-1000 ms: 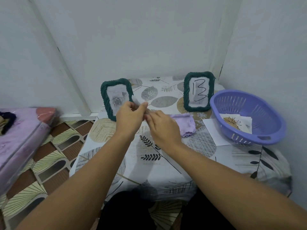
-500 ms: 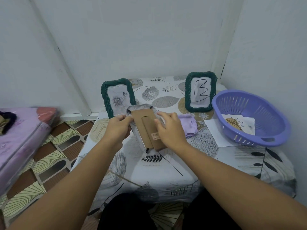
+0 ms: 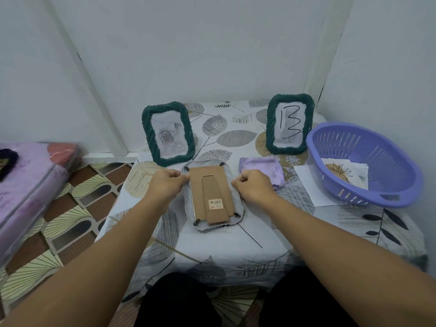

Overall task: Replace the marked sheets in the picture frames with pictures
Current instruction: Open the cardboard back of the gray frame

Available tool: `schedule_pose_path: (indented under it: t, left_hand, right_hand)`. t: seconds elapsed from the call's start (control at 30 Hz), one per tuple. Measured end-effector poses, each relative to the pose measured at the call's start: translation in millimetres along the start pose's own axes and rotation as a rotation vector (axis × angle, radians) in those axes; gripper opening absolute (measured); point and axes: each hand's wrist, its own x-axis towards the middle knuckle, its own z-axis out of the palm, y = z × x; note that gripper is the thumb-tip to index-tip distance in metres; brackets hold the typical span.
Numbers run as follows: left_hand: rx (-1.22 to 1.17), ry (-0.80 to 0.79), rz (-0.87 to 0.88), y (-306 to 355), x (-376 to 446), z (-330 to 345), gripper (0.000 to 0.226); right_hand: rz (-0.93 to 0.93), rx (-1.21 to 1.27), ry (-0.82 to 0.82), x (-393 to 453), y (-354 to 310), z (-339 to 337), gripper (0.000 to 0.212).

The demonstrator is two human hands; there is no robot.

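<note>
Left fingers (image 3: 182, 178) are curling onto the left edge of the grey frame (image 3: 213, 228), up near the far-left clip (image 3: 186, 169); they look to be pinching that edge, though contact itself is too small to confirm. Right fingers (image 3: 237, 184) are curling tight beside the right edge of the backing board (image 3: 210, 187); cannot tell if they are gripping anything or just touching. Left hand (image 3: 165, 184) and right hand (image 3: 256, 187) are flanking the frame symmetrically, likely to steady it while working the clips.

Frame is lying face down in the middle of the table (image 3: 236, 244), cardboard back and folded stand up. That is giving access to the four black clips at the corners; all four seem to be sitting over the board, so I'm judging the back is not yet open.

Far left, a green frame (image 3: 168, 134) is standing upright with a rose picture, so probably done. Far right, a second green frame (image 3: 290, 123) is standing with the sheet marked "13", so it is waiting for a swap. Basket (image 3: 368, 161) at right is holding loose pictures, within reach of the right hand. A lilac cloth (image 3: 262, 167) is lying just beyond the right hand, and a white sheet (image 3: 306, 182) is lying partly under the basket.
</note>
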Motion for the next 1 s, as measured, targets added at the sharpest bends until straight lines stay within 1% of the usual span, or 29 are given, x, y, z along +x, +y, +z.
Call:
schedule_pose_path:
  t: [0.07, 0.2, 0.37, 0.6, 0.77, 0.83, 1.0]
  left_hand:
    - [0.099, 0.079, 0.058, -4.8, 4.5, 3.5, 0.023]
    - [0.278, 0.129, 0.101, -9.2, 8.7, 9.3, 0.018]
    - [0.378, 0.115, 0.112, -13.6, 11.0, 12.6, 0.018]
    - [0.39, 0.147, 0.109, -15.8, 16.9, 14.0, 0.018]
    - [0.403, 0.158, 0.127, -12.1, 21.8, 16.4, 0.013]
    - [0.418, 0.156, 0.137, -9.9, 23.7, 17.3, 0.013]
    - [0.392, 0.15, 0.125, -8.4, 27.2, 19.3, 0.014]
  right_hand:
    - [0.009, -0.041, 0.0, 2.5, 1.8, 1.9, 0.029]
    - [-0.01, -0.12, -0.019, 2.6, 3.4, 0.7, 0.034]
    - [-0.061, -0.237, -0.032, 0.0, 0.8, 0.3, 0.025]
    - [-0.099, -0.311, -0.031, 2.9, 0.6, -0.7, 0.028]
    - [-0.155, -0.261, 0.092, 8.9, -1.7, 1.0, 0.023]
    - [-0.163, -0.23, 0.114, 15.6, -5.6, 2.4, 0.022]
    - [-0.095, -0.178, 0.062, 34.4, -15.2, 6.5, 0.018]
